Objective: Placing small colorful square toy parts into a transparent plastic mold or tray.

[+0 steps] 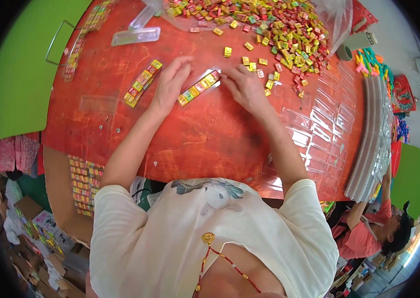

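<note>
A narrow clear plastic tray (199,89) with a row of small red and yellow wrapped boxes lies slantwise on the red table between my hands. My right hand (246,88) has its fingers curled at the tray's far right end, against a red box. Just left of the tray is my left hand (171,83), its fingers stretched out toward the right and nothing seen in them. Another filled tray (143,83) lies to the left of that hand. Beyond my right hand, several loose boxes (252,66) are scattered.
A big heap of small wrapped boxes (294,30) covers the far right. Empty clear trays (314,131) spread over the right side, beside a stack of ribbed plastic (371,134). Two empty trays (135,36) lie at the far left. A person (369,226) stands at lower right.
</note>
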{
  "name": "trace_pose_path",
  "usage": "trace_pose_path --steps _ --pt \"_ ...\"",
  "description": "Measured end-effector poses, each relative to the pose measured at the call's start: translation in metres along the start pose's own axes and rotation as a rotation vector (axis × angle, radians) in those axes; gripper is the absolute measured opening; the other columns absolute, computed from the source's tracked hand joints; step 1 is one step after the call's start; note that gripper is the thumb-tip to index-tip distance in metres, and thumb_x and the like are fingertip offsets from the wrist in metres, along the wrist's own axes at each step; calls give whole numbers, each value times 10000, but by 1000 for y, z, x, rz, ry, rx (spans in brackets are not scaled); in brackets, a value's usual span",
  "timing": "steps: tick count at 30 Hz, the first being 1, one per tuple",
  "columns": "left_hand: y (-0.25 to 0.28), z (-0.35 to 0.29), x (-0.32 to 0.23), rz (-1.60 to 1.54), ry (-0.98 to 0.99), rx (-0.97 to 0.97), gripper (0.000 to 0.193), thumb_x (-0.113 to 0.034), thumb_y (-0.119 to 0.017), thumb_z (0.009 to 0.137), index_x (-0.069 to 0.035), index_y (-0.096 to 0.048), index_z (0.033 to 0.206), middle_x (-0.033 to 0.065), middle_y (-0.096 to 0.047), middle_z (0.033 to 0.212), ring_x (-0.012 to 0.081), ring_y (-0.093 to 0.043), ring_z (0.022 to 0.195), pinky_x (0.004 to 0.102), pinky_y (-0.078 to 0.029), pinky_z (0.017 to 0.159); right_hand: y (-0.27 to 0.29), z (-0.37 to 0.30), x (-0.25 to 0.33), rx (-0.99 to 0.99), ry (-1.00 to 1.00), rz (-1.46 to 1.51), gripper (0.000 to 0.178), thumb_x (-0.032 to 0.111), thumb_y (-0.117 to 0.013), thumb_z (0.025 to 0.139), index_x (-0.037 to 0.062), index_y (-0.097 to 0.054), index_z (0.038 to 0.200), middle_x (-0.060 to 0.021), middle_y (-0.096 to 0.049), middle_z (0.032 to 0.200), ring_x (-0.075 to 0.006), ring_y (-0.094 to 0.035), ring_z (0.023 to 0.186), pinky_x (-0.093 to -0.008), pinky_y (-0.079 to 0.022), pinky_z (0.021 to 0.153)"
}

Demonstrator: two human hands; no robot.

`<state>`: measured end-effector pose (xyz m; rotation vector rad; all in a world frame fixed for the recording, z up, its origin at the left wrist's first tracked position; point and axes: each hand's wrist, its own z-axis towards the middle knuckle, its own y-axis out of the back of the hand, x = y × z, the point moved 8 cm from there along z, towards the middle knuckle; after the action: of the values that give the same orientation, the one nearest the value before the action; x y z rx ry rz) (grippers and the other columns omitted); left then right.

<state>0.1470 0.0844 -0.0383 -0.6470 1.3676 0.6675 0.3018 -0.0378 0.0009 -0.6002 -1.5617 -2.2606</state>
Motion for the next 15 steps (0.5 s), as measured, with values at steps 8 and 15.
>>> trace_pose_path --steps 8,15 --pt "-64 -51 -37 1277 -522 189 516 -201 -653 858 -120 -564 1360 137 -542 1237 323 -524 1103 459 -442 860 10 -25 8 -49 -26 -2 217 88 -655 895 55 -679 1108 -150 -611 872 -348 -623 793 -452 -501 701" --pt "-53 -68 -39 1152 -520 141 480 -133 -631 821 -54 -586 1293 156 -550 1072 329 -528 991 441 -461 801 14 -39 22 -27 -27 -26 214 92 -662 885 62 -675 1097 -136 -613 888 -330 -626 821 -435 -475 716"
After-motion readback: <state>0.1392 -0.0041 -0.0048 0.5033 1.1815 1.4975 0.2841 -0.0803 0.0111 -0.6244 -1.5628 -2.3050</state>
